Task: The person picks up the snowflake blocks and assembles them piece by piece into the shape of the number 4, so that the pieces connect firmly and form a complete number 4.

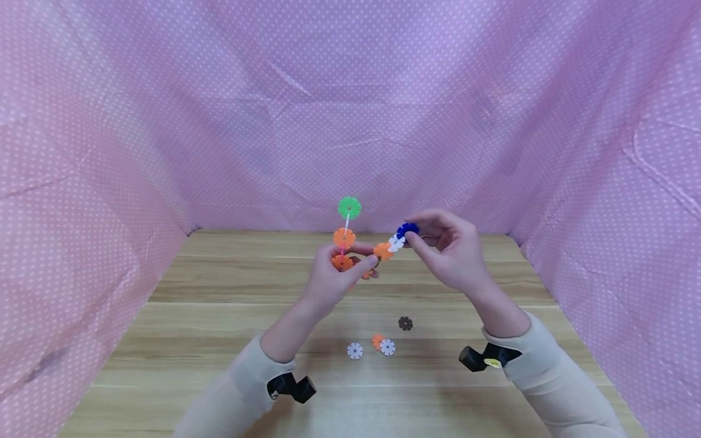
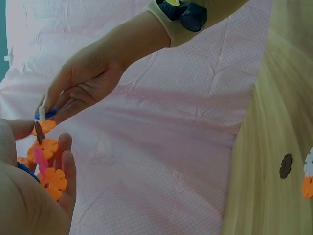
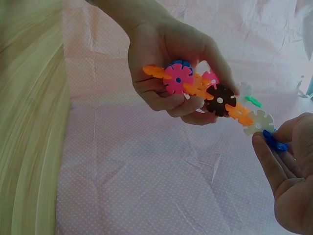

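Chain of notched discs (image 1: 344, 238), one, raised in the air over the counter (image 1: 219, 292), towards its far edge in the head view; orange discs recurring, with pink disc (image 3: 178, 80) and dark brown disc (image 3: 220, 100) among them

Green disc (image 1: 349, 207), one, at the chain's top, above the left hand

White disc (image 1: 396, 244), one, at the chain's other end, joined to an orange one

Blue disc (image 1: 408, 230), one, touching that white disc; whether slotted in, cannot tell

Hands, two: left hand (image 1: 331, 277) grasping the chain, fingers curled about it; right hand (image 1: 454, 249) pinching the blue disc between thumb and fingers

Loose discs, four, flat on the counter, about midway between its left and right edges: brown piece (image 1: 405, 323), lying farthest back; orange piece (image 1: 376, 341), partly covered by a white piece (image 1: 387, 347); second white piece (image 1: 355, 351), apart, to their left

Cloth (image 1: 350, 134), pink, white-dotted, beyond the counter's far edge and both sides
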The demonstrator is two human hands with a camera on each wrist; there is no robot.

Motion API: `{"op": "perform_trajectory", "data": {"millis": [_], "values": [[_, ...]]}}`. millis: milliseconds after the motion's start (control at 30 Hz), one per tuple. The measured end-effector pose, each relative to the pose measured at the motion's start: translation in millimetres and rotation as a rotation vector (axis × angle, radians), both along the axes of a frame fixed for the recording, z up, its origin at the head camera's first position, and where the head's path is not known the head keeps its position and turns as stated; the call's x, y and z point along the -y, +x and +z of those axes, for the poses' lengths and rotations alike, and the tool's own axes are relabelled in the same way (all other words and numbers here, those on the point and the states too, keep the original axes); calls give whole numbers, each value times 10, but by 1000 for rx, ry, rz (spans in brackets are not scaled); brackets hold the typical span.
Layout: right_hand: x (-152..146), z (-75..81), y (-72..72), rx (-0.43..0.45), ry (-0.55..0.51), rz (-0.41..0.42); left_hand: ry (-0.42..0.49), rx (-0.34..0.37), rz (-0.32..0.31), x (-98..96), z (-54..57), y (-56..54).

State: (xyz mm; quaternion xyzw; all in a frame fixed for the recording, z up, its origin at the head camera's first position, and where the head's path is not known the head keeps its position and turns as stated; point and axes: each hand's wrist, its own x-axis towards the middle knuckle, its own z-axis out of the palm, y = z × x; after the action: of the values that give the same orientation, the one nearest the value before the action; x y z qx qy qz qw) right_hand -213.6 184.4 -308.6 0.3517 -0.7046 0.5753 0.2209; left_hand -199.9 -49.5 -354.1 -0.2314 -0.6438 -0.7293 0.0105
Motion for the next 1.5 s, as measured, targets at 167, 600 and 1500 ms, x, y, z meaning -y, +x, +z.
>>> {"op": "perform_trajectory", "data": {"millis": [167, 600, 1500], "values": [[42, 16, 4, 19, 2, 29, 70, 54, 64, -77, -49, 11], [-224, -564, -64, 189, 416, 9, 385, 33, 140, -59, 29, 23], [-259, -1703, 39, 159, 1054, -40, 556, 2, 99, 35, 84, 45]]}}
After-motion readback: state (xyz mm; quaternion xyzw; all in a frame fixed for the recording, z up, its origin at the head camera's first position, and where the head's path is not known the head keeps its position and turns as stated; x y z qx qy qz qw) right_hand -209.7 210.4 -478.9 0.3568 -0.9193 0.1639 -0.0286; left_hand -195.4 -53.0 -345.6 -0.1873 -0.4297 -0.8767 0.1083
